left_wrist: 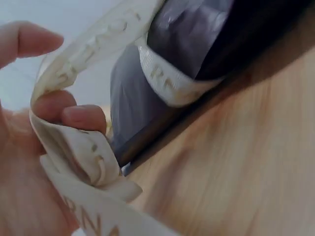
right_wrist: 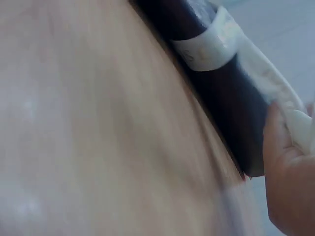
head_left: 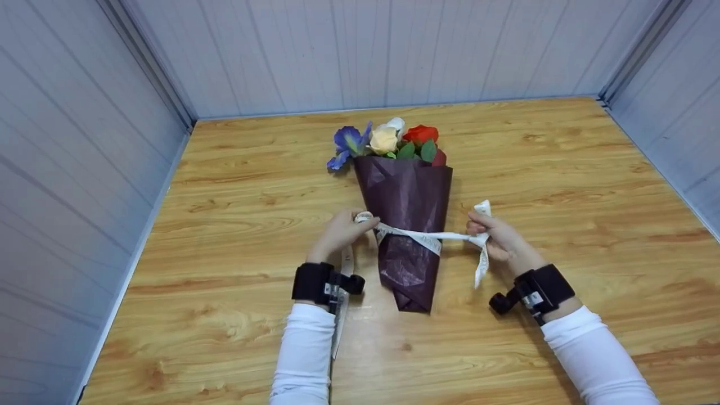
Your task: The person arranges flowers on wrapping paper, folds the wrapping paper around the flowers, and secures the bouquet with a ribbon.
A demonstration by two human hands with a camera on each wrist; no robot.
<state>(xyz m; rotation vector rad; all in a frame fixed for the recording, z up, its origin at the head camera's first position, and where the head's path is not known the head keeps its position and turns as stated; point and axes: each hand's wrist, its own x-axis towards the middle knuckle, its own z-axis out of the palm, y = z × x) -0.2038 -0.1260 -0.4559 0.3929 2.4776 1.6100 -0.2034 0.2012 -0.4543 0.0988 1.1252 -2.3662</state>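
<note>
A bouquet [head_left: 408, 191] wrapped in dark purple paper lies on the table, its flowers pointing away from me. Round its middle goes a white ribbon [head_left: 426, 243] with printed letters. At the bouquet's left side my left hand [head_left: 342, 232] holds one end of the ribbon, which loops over curled fingers [left_wrist: 84, 117] in the left wrist view. Out to the right, my right hand [head_left: 502, 237] grips the other end, with a short tail hanging below the fist. Between the hands the ribbon stretches almost level across the front of the paper.
The flowers are a purple iris [head_left: 349, 139], a cream rose [head_left: 383, 139] and a red rose [head_left: 421, 134], with green leaves. A long ribbon tail [head_left: 339, 332] trails beside my left forearm over the wooden table [head_left: 236, 315]. Pale panel walls [head_left: 360, 56] stand at the back and sides.
</note>
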